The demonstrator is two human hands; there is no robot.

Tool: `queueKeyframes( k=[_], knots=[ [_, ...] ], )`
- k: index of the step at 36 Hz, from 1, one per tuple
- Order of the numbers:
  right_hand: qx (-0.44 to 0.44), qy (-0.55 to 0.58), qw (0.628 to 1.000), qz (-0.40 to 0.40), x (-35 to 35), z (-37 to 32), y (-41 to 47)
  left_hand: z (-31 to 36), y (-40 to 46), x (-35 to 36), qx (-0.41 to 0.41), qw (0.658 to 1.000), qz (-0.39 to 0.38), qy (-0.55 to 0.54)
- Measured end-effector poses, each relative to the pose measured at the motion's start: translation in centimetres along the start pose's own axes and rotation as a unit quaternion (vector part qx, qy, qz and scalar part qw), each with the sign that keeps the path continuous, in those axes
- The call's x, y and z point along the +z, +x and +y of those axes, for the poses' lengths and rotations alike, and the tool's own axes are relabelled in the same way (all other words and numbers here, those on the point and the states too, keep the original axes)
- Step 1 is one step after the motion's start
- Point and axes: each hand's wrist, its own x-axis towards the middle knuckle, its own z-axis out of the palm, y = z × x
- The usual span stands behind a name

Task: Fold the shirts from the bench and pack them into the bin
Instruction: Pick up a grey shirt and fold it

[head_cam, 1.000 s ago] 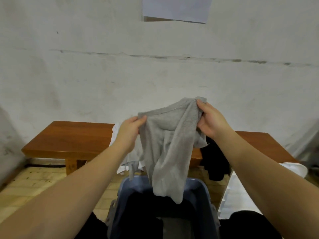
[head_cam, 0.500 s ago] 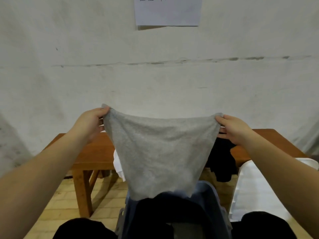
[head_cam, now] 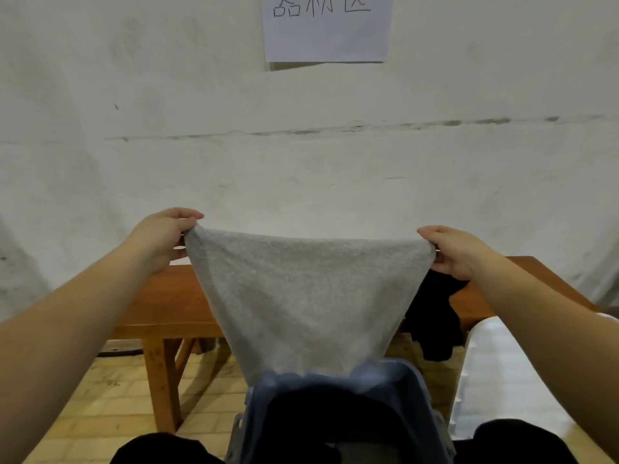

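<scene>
Pale plaster wall behind a wooden bench [head_cam: 167, 303], with a grey shirt [head_cam: 308, 296] held up, spread and not yet folded.

Left hand [head_cam: 157, 241] and right hand [head_cam: 457, 252] each pinch a top corner of the grey shirt, stretching it in the air over the blue bin [head_cam: 412, 373]. Something dark already lies in the bin. A black garment [head_cam: 432, 316] hangs off the bench, seemingly waiting, so folding and packing look only partly done.

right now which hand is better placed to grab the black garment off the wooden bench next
Right. The right hand pinches the grey shirt directly above the black garment; the left hand is across the wooden bench.
</scene>
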Motion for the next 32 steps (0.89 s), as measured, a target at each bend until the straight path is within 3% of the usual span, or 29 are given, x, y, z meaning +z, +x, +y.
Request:
queueKeyframes(
  k=[9,15,19,24,27,30,32],
  knots=[
    [-0.043,0.062,0.994,-0.077,-0.5,-0.9,0.3,0.0,-0.4,0.1,0.011,0.997,-0.061,0.048],
    [-0.129,-0.155,0.979,-0.028,-0.8,-0.7,0.6,-0.7,0.0,0.2,0.050,0.975,-0.055,0.208],
    [-0.167,-0.330,0.929,0.026,-1.5,-0.8,0.7,-1.1,0.2,0.1,0.096,0.955,-0.012,0.281],
    [-0.199,-0.377,0.903,0.058,-2.0,-1.0,0.1,-0.8,0.2,-0.1,0.111,0.940,0.015,0.322],
    [-0.206,-0.335,0.918,0.041,-2.4,-1.0,0.3,-0.5,0.1,-0.2,0.107,0.954,0.007,0.279],
    [-0.187,-0.117,0.975,-0.032,-2.5,-0.8,0.4,-0.6,0.5,-0.8,0.074,0.992,-0.056,0.086],
    [-0.168,0.051,0.983,-0.062,-2.3,-0.8,0.5,-0.8,1.0,-0.9,0.076,0.993,-0.074,-0.056]
  ],
)
